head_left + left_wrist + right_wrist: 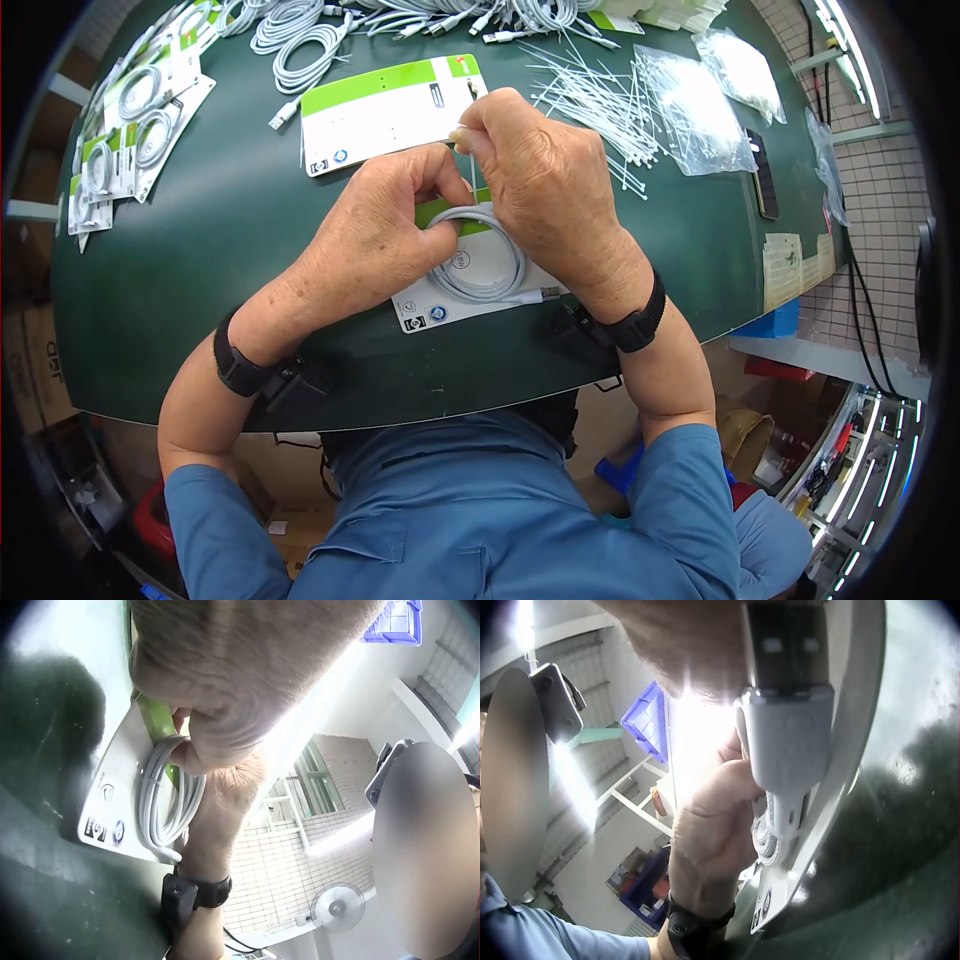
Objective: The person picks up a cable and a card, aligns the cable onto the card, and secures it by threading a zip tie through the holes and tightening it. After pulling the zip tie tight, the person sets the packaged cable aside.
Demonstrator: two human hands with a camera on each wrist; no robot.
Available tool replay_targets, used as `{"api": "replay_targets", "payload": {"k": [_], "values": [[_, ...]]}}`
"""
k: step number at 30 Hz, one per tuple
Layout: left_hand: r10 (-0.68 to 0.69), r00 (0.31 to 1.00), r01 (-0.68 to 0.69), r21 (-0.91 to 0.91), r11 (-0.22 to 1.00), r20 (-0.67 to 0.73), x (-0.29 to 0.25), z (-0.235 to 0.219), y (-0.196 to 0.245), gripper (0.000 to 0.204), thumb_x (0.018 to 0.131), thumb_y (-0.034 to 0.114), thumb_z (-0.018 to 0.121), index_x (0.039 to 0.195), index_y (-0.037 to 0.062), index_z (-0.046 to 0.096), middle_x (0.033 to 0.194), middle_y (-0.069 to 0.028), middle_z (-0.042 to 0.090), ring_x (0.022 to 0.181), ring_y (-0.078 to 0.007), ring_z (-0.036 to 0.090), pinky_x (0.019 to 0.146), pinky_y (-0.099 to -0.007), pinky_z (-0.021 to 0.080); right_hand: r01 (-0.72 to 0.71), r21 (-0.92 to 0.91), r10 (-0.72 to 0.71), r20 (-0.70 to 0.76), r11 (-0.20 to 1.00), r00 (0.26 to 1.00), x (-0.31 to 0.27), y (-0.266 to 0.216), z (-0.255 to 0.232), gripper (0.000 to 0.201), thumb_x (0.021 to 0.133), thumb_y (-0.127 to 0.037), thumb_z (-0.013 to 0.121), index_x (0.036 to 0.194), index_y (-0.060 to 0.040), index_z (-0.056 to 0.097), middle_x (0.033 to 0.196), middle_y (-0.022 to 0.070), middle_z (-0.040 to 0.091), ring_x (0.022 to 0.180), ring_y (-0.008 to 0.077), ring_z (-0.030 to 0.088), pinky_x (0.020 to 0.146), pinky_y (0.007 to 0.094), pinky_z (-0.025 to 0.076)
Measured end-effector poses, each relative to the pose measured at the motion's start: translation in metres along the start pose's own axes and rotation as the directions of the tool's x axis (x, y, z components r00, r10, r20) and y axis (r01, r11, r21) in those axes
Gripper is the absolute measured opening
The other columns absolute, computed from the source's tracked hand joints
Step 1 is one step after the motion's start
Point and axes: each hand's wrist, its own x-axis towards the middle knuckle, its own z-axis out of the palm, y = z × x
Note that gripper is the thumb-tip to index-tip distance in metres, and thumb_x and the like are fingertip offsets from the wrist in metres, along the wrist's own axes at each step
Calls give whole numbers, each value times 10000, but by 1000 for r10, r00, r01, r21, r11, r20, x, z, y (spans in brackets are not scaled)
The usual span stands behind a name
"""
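Observation:
A coiled white cable (pixel 522 262) lies on a white and green card (pixel 412 296) near the table's front. My left hand (pixel 385 225) grips the coil's upper left side, its thumb over the loops. Above the coil, my right hand (pixel 550 180) pinches a thin white tie (pixel 473 180) that stands upright from the card's green part. In the left wrist view the loops (pixel 154 802) rest flat against the card (pixel 112 776). A USB plug (pixel 791 739) looms close in the right wrist view. The tie's lower end is hidden.
Another green and white card (pixel 385 110) lies behind the hands. Loose white ties (pixel 600 105) and bags of ties (pixel 690 110) are at back right, beside a phone (pixel 762 175). Coiled cables (pixel 305 55) line the back; cards with cables (pixel 150 120) are piled at left.

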Motion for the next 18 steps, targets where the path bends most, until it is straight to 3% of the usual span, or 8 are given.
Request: {"api": "replay_targets", "payload": {"k": [4, 7, 11, 12, 15, 18], "values": [[25, 1000, -25, -11, 1000, 0, 1, -1, -2, 132, 786, -53, 659, 912, -15, 646, 880, -86, 702, 826, -165, 655, 792, -334, 557, -44, 91, 49, -47, 995, 998, 0, -1, 1, 132, 976, -66, 722, 1003, -40, 595, 858, 97, 744, 702, 238, 746, 588, 328, 578], [52, 999, -52, 11, 999, -9, 0, -1, -2, 131, 783, -60, 655, 909, -23, 653, 873, -88, 701, 810, -157, 646, 775, -335, 556, -187, 349, 191, 24, 918, 981, -1, -1, -2, 126, 954, -47, 744, 1050, -7, 673, 885, 101, 749, 748, 225, 754, 644, 311, 590], [55, 998, -56, -24, 998, -22, -1, -4, 0, 139, 783, -61, 651, 917, -26, 661, 871, -96, 702, 828, -149, 652, 782, -331, 558, -191, 491, 158, 107, 850, 982, 1, -3, -17, 152, 920, -33, 776, 1070, -13, 761, 884, 95, 740, 770, 200, 733, 666, 311, 572], [59, 998, -60, -30, 998, -31, -1, -4, 0, 139, 783, -61, 651, 917, -26, 661, 871, -96, 702, 828, -149, 652, 782, -331, 558, -186, 488, 150, 112, 853, 982, 2, -2, -19, 152, 920, -33, 776, 1070, -13, 761, 884, 95, 740, 770, 200, 733, 666, 311, 572], [-4, 1000, 4, -44, 999, -11, -1, -7, 0, 138, 785, -50, 654, 921, -28, 661, 882, -101, 711, 858, -146, 667, 816, -327, 570, 1, 311, -20, 58, 950, 998, 4, 1, -22, 196, 890, -19, 794, 1082, -52, 813, 865, 86, 723, 767, 192, 701, 667, 316, 548], [-46, 999, 46, -15, 999, 2, 0, -12, 1, 150, 780, -42, 659, 930, -30, 663, 897, -106, 720, 874, -154, 679, 843, -332, 573, -60, 325, 9, 156, 944, 988, 3, -8, -29, 211, 889, -12, 790, 1092, -64, 814, 856, 81, 707, 750, 188, 680, 651, 311, 530]]}}
